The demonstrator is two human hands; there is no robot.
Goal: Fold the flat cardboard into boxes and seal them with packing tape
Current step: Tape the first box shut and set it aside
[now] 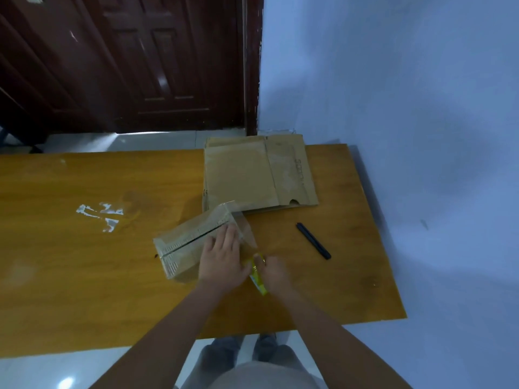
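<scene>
Wooden table (84,262), box (191,245) long axis diagonal, near-left to far-right

Forearms bare, no sleeves visible. Left hand (222,255) and right hand (273,272) bare, ungloved. Light grey shirt (252,377) at bottom edge; grey trousers (224,352) below.
</scene>
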